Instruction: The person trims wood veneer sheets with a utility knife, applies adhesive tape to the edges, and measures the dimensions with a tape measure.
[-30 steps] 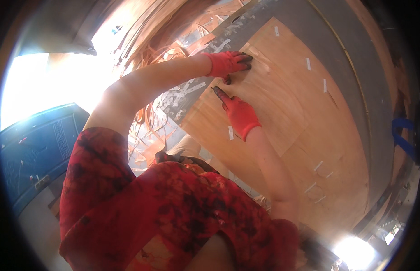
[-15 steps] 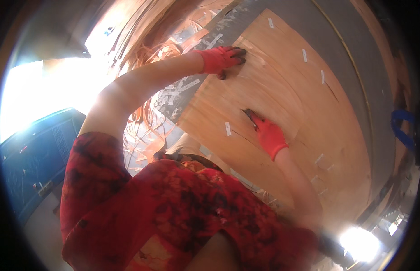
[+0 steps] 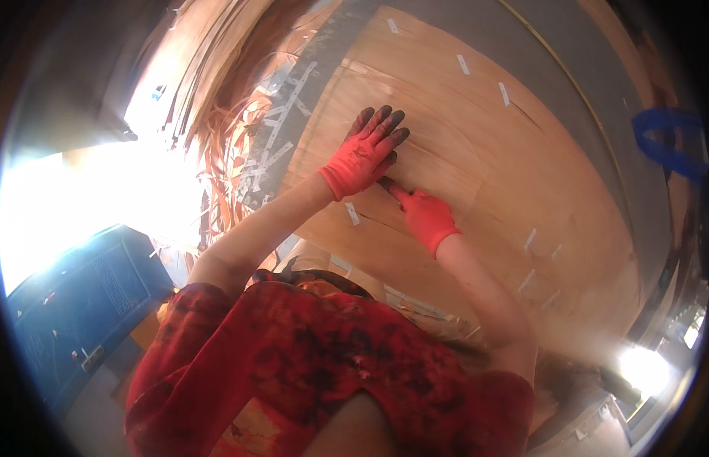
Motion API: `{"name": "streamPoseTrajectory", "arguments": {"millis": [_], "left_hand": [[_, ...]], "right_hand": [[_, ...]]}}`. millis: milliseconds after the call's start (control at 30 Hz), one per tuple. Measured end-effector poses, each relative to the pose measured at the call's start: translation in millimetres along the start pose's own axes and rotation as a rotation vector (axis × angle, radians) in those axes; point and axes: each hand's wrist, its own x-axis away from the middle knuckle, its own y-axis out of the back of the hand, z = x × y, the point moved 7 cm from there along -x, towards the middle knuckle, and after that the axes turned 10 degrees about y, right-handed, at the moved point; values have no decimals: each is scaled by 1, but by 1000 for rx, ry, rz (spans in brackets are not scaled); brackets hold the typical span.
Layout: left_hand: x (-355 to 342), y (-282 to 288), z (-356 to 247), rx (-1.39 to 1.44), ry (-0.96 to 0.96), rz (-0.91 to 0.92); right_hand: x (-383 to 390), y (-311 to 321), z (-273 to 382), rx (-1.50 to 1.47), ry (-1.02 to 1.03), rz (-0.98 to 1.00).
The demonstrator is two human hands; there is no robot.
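Note:
My left hand [image 3: 362, 152], in a red glove with dark fingertips, lies open and flat on a large thin wooden veneer sheet [image 3: 560, 228]. Just below and right of it, my red-gloved right hand [image 3: 427, 217] grips a dark slim tool [image 3: 391, 186], apparently a blade, pointed toward my left thumb; its tip is hard to make out. Short white tape strips [image 3: 504, 94] are stuck here and there on the sheet, which has cracks and seams across it.
A grey work surface [image 3: 583, 99] borders the sheet, with a yellow line along it and tape scraps on its left. Tangled veneer offcuts [image 3: 228, 171] and strips lie beyond at left. A blue panel [image 3: 95, 297] is lower left, a blue loop [image 3: 667, 141] at far right.
My left hand has moved down from the sheet's upper edge to its middle. My right hand went rightward, then shifted back up and left, close under the left. The view has shifted.

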Motion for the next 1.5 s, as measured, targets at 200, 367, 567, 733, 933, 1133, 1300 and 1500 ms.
{"name": "streamPoseTrajectory", "arguments": {"millis": [200,367,567,733,933,1133,1300,1500], "left_hand": [[-29,-45,7,-100,29,59],[-30,-58,11,-204,61,136],[-31,-57,7,-220,62,148],[-34,-56,5,-200,58,132],[-35,-59,8,-217,88,167],[-37,-61,10,-211,98,195],[-38,-60,8,-211,89,205],[-39,-54,4,-177,65,146]], "right_hand": [[0,-1,-1,15,38,-16],[1,18,4,-69,21,76],[8,49,-26,64,185,193],[21,80,-90,37,182,386],[23,121,-163,-239,-195,496],[27,142,-202,-103,-61,533],[32,149,-203,291,152,536],[85,152,-186,201,128,174]]}}
